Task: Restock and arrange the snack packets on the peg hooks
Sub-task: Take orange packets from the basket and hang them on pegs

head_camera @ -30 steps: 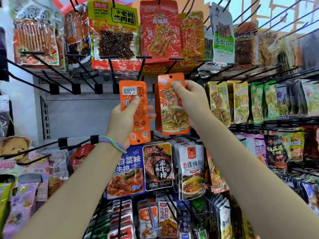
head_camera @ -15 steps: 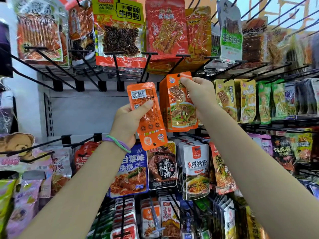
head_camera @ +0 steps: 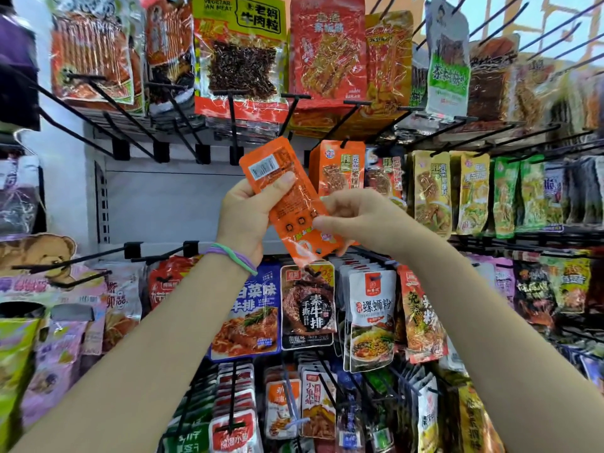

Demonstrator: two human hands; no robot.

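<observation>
Orange snack packet [head_camera: 287,204] – my left hand [head_camera: 243,220] grips its upper half, my right hand [head_camera: 356,220] pinches its lower edge – tilted.

Both my arms reach up and forward. My left hand [head_camera: 245,220] grips a packet [head_camera: 287,204], thumb across its face; my right hand [head_camera: 356,220] pinches its lower edge, fingers curled.

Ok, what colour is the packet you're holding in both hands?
Orange packet, white barcode label near the top; seen in the head view.
</observation>
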